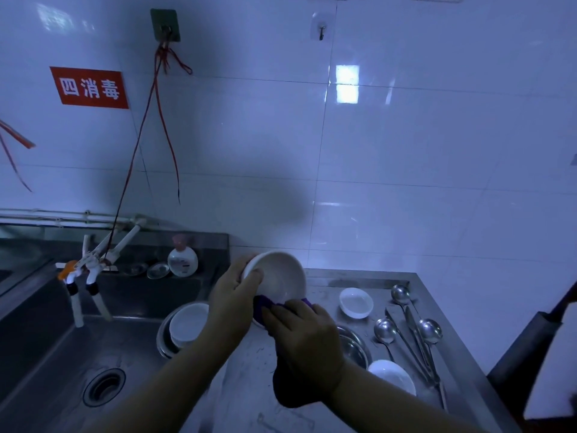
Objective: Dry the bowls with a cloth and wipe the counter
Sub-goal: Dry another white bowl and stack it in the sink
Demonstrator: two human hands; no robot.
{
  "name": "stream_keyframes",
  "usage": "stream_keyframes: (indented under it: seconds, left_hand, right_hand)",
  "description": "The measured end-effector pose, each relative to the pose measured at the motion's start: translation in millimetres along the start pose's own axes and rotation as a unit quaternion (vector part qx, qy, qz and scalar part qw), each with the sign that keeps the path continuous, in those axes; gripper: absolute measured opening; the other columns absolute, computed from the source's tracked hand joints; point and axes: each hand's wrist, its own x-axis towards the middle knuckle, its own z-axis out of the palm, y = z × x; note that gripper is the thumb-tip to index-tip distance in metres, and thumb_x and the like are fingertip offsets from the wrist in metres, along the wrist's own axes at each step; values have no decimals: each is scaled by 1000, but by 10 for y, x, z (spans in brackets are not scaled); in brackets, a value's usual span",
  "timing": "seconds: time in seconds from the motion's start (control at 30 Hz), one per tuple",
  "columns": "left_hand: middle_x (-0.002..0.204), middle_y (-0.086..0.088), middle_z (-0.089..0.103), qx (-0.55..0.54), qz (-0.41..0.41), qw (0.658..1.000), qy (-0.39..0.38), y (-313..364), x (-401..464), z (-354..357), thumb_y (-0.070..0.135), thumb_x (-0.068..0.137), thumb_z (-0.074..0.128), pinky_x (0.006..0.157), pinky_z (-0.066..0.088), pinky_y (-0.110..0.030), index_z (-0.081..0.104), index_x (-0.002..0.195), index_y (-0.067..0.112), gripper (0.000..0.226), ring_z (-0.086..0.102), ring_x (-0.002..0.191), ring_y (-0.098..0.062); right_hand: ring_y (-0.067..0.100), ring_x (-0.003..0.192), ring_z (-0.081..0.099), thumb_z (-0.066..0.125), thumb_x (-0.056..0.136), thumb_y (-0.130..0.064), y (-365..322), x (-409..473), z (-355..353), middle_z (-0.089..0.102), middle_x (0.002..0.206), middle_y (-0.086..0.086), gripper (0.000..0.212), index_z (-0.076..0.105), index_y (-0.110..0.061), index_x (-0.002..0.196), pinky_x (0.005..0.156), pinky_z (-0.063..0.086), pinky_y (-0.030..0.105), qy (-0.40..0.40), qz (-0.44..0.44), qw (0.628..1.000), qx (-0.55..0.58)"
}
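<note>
- right hand [307, 334] at 6 o'clock, clamped on purple cloth [260, 307], pressing it to the lower rim of the held bowl
- left hand [232, 296] just at 10 o'clock of it, gripping white bowl [276, 278], thumb over the rim, bowl tilted above counter [246, 389]
- 3 o'clock: small white bowl [356, 302], ladles [402, 326], steel dish [354, 346]; another white bowl [394, 375] at 4 o'clock
- 9 o'clock: white bowl in steel basin [187, 323] in sink [62, 360]
- far, 10 o'clock: soap bottle [182, 259], taps [84, 273]
</note>
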Motion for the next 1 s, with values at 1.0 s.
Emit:
stream_keyframes:
  seconds: [1.0]
  left_hand:
    - [94, -25, 57, 59, -117, 974, -183, 190, 242, -217, 26, 64, 47, 69, 41, -37, 58, 106, -7, 55, 55, 80, -30]
  right_hand:
    - [19, 91, 60, 59, 94, -25, 581, -2, -150, 69, 99, -3, 18, 60, -20, 111, 64, 54, 28, 7, -202, 979, -36]
